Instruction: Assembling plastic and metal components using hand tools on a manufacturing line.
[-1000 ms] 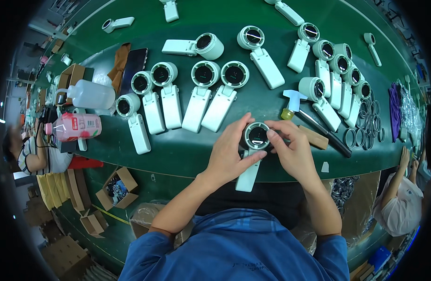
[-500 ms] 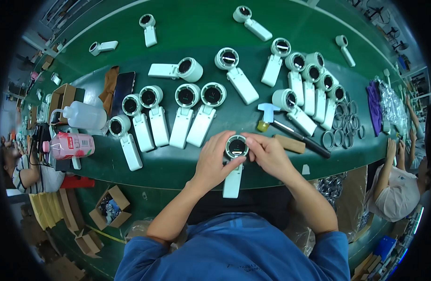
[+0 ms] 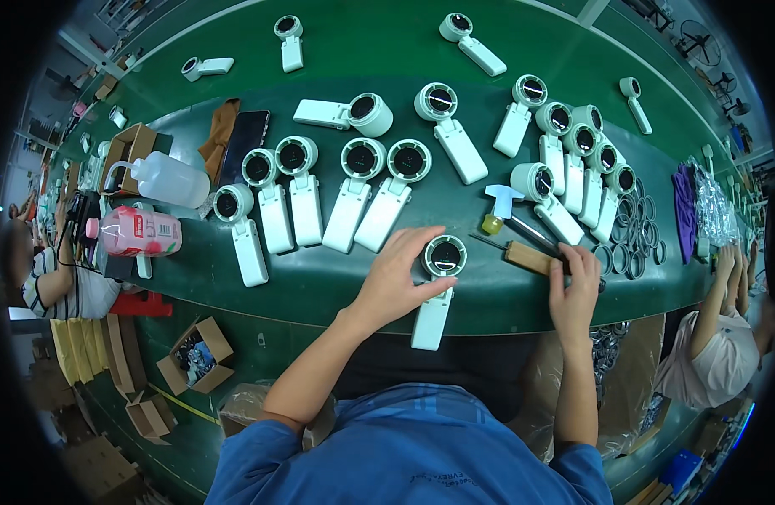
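Observation:
My left hand curls round the head of a pale green handheld fan, thumb at its neck and fingers at the rim. The fan's dark round front faces up, and its handle reaches over the table's near edge. To the right, my right hand has its fingers closed at the end of a wooden-handled tool with a thin metal shaft, like an awl. Right beside it lies a hammer with a pale blue and yellow head; its dark handle runs partly under my right hand.
Several more handheld fans lie across the green table. Grey rings are piled at the right, near a purple bag. A squeeze bottle and a pink bottle are at the left. Other people sit at both sides.
My right hand has left the fan and moved right to the wooden-handled tool. My left hand stays at the fan, its fingers wider round the head. The whole view has shifted slightly.

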`<action>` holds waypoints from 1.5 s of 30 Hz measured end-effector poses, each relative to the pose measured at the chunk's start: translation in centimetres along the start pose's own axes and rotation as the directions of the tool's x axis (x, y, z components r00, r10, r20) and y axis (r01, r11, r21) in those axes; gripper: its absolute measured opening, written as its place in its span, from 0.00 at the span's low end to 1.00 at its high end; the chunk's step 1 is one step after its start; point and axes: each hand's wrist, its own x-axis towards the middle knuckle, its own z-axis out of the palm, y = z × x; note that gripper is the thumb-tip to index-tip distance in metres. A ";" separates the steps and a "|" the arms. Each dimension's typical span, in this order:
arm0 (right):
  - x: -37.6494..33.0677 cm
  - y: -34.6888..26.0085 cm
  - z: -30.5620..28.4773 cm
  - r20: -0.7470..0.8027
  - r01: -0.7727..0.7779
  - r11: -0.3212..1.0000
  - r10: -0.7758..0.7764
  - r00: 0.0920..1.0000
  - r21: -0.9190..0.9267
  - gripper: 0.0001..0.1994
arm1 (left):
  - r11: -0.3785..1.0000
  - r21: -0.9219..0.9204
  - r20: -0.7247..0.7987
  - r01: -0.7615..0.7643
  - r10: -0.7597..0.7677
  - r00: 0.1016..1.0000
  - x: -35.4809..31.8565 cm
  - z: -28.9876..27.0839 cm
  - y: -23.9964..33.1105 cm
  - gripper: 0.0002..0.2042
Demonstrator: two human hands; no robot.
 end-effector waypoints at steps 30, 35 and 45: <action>-2.1 -3.0 -4.1 0.083 0.228 0.966 -0.239 0.967 0.120 0.15 | 0.999 0.031 -0.024 -0.030 0.031 0.999 -0.1 0.2 -0.6 0.33; -4.1 -2.8 -4.1 0.047 0.184 0.978 -0.190 0.981 0.101 0.15 | 1.000 0.008 -0.010 -0.013 0.013 1.000 0.1 0.3 -0.4 0.33; -1.3 -0.1 -1.2 0.251 -0.134 0.941 0.055 0.966 0.310 0.13 | 0.971 0.208 -0.044 -0.116 0.127 0.991 0.5 0.0 0.4 0.33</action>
